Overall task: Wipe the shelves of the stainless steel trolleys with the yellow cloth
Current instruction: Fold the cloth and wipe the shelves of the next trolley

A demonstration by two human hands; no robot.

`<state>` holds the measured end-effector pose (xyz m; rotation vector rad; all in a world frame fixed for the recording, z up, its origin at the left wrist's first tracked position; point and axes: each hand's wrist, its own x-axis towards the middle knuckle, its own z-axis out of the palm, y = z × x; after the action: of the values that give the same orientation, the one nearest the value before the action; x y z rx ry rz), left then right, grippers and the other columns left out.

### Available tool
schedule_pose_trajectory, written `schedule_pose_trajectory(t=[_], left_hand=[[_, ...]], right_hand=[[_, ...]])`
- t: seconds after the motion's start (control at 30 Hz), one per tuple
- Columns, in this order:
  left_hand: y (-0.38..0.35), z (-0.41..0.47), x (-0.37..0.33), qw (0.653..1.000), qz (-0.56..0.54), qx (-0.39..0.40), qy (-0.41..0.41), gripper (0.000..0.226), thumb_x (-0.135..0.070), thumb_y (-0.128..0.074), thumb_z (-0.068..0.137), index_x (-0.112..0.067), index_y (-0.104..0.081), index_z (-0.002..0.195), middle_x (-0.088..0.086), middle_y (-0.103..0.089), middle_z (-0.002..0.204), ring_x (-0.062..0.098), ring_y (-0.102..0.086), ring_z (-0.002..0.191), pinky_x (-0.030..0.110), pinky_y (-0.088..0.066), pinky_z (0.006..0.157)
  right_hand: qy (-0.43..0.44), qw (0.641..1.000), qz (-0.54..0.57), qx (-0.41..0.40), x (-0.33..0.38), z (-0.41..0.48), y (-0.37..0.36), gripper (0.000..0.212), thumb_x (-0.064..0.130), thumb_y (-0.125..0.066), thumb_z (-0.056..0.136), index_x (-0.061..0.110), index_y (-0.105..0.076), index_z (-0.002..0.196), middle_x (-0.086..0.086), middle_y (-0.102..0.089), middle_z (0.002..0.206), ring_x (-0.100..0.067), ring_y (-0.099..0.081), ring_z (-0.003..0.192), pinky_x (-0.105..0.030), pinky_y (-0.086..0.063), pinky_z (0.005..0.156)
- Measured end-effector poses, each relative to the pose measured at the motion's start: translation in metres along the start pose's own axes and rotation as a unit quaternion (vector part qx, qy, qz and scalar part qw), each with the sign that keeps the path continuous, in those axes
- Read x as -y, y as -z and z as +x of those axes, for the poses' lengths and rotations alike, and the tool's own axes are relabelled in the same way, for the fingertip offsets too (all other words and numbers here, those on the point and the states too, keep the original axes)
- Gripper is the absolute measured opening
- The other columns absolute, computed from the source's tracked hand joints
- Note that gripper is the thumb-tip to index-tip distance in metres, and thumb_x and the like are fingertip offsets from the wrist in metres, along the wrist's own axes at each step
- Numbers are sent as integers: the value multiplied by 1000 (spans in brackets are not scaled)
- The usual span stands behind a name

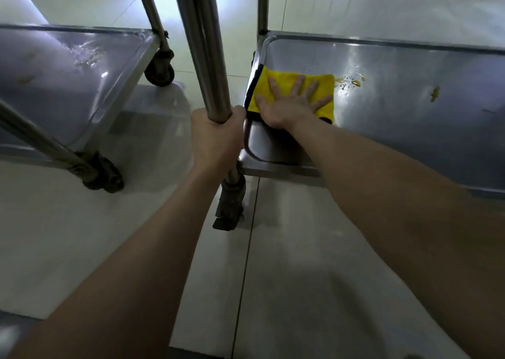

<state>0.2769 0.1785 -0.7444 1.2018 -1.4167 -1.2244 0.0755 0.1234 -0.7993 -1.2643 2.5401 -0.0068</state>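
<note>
The yellow cloth (pixel 281 81), dark-edged, lies flat in the near left corner of the right trolley's bottom shelf (pixel 410 129). My right hand (pixel 293 104) presses on it with fingers spread and straight. Just right of the cloth sit yellowish spots and droplets (pixel 352 81), with one more stain (pixel 434 93) farther right. My left hand (pixel 217 137) grips the trolley's upright steel post (pixel 210 58), fingers curled round it. A second trolley's bottom shelf (pixel 68 85) is at the left, wet with droplets and a few brownish marks.
Castor wheels stand on the pale tiled floor: one under the gripped post (pixel 229 208), two under the left trolley (pixel 159 71) (pixel 102 177). A tiled gap of floor runs between the two trolleys. An upper shelf edge crosses the top right.
</note>
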Motion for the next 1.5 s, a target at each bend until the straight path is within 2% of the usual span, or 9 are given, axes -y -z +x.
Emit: schedule_pose_trajectory(t=[0.2,0.33,0.5,0.63,0.8,0.93,1.2,1.33,1.5], left_hand=[[-7,-7,-18,999,-19,-29,36,22,-19,-64,81,-1,-55,71,18,-43,65,27,-45,59,40,-42,57],[-6,-4,-13,999,-9,-36,21,24,-12,-66,86,-6,-55,65,18,-48,59,26,-50,54,38,-43,56],[-6,-3,-2,999,-2,-35,8,22,-10,-65,89,-6,-55,70,17,-48,63,26,-51,54,37,-47,58],[-6,-2,-7,999,12,-45,-8,23,-9,-63,92,-7,-57,71,17,-50,64,21,-53,49,35,-51,59],[-10,-8,-14,999,1,-53,2,12,-16,-62,84,-6,-61,79,20,-49,71,30,-52,61,42,-46,63],[-10,-11,-10,999,-5,-40,19,15,-23,-63,79,-14,-56,68,8,-49,59,20,-51,51,32,-48,56],[-10,-9,-7,999,-31,-21,12,26,-23,-64,79,-26,-51,57,-5,-47,48,14,-49,42,32,-46,57],[-9,-10,-8,1000,-16,-24,7,30,-22,-65,80,-25,-52,53,-3,-48,49,16,-51,44,38,-49,64],[-7,-17,-11,1000,-16,-5,16,19,-23,-64,81,-22,-54,65,-4,-51,51,16,-54,48,44,-51,71]], right_hand=[[112,991,-55,58,-38,-61,-7,82,94,-12,88,62,15,158,-9,29,174,-47,27,157,-86,11,112],[174,984,-48,10,-56,-100,-27,82,94,-1,82,65,11,158,-7,22,176,-44,23,159,-84,12,114],[176,984,-31,-13,-44,-43,-19,82,97,-13,84,66,3,158,-4,18,178,-41,23,160,-83,17,112],[100,995,11,-11,-9,10,11,82,90,-13,90,57,0,164,-11,17,177,-49,22,159,-85,18,108],[120,991,8,-52,-19,-38,-12,75,81,-12,97,54,-6,166,-11,12,178,-46,17,161,-82,17,112],[150,987,-7,-50,-62,-66,-18,70,79,-16,100,55,-9,165,-1,8,179,-35,11,164,-75,12,120],[-91,993,34,-61,-273,-87,4,77,86,-18,94,57,-8,164,3,8,179,-32,10,164,-72,7,124],[-138,987,29,-72,-228,-64,1,81,84,-15,92,53,-5,166,-11,11,178,-46,15,161,-81,12,116],[-9,999,10,-46,-77,-33,1,81,83,-12,96,47,2,168,-19,18,175,-54,22,156,-85,17,109]])
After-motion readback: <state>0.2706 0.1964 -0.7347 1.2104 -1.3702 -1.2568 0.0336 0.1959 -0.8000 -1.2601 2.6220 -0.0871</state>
